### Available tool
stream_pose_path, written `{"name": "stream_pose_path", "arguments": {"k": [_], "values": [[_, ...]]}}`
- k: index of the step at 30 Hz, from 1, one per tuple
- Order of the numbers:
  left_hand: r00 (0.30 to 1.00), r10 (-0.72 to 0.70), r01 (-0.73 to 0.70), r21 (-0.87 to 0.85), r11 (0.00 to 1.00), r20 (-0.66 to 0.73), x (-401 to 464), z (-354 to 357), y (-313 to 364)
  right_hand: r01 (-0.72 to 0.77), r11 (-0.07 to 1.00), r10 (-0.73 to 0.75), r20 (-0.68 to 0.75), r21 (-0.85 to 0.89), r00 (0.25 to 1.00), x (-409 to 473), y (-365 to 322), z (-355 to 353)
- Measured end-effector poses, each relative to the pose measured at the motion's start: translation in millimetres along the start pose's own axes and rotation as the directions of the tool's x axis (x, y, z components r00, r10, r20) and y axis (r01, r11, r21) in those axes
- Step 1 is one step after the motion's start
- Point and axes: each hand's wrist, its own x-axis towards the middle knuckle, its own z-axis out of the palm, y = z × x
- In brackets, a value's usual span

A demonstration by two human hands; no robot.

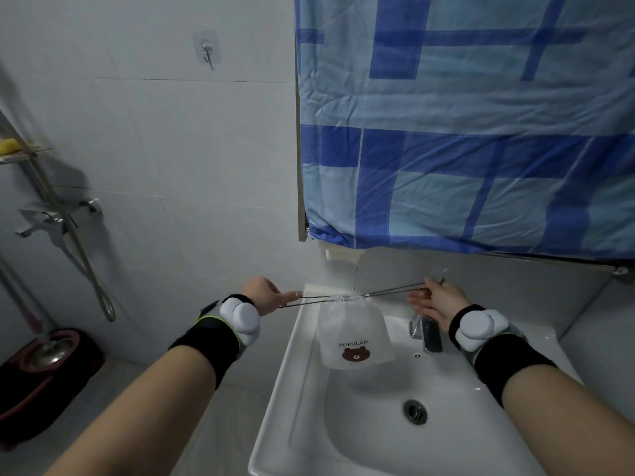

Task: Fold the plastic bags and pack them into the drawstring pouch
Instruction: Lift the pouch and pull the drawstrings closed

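Drawstring pouch [355, 333], white fabric, gathered neck, cords [391, 290] taut between both hands' fingers [292, 296]

The drawstring pouch [355, 333] looks like thin, matt white cloth, gathered into fine puckers at its mouth, with a printed brown bear; its cords [395, 290] are thin dark string. The sink [309, 389] below it is glossy white ceramic, smooth, with a shiny metal drain [415, 411] and a chromed tap [426, 333]. The blue checked curtain [464, 125] at far right is creased woven cloth. The wall tiles [154, 149] are pale and smooth; the hook [207, 51] is polished metal on clear plastic.
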Motion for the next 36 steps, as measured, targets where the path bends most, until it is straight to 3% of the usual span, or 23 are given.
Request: {"name": "stream_pose_path", "arguments": {"k": [3, 7, 12, 15, 22, 29, 36], "values": [[1.000, 0.001, -0.002, 0.050, 0.999, 0.028, -4, 0, 12, -0.005, 0.958, -0.035, 0.135, 0.286, 0.990, -5, -6, 8], [1.000, 0.008, -0.008, 0.003, 1.000, 0.009, -7, 0, 24, 0.002, 0.909, -0.086, 0.181, 0.417, 0.980, -10, -15, 16], [0.993, 0.090, -0.101, -0.164, 0.981, -0.077, -6, 5, 29, 0.051, 0.941, -0.118, 0.181, 0.334, 0.976, -12, -21, 27], [0.988, 0.112, -0.126, -0.129, 0.984, -0.110, -7, 6, 28, 0.105, 0.971, -0.140, 0.157, 0.213, 0.978, -14, -22, 29], [0.993, 0.027, -0.032, -0.033, 0.999, -0.118, -2, 1, 11, 0.119, 0.989, -0.124, 0.052, 0.091, 0.991, -10, -19, 20], [0.992, 0.001, 0.003, 0.031, 1.000, -0.123, -5, 0, 6, 0.118, 0.991, -0.119, 0.013, 0.057, 0.993, -10, -21, 21], [0.988, 0.014, -0.030, -0.099, 0.995, -0.156, -8, -18, 2, 0.116, 0.979, -0.130, 0.073, 0.167, 0.989, -23, -32, 32]]}}
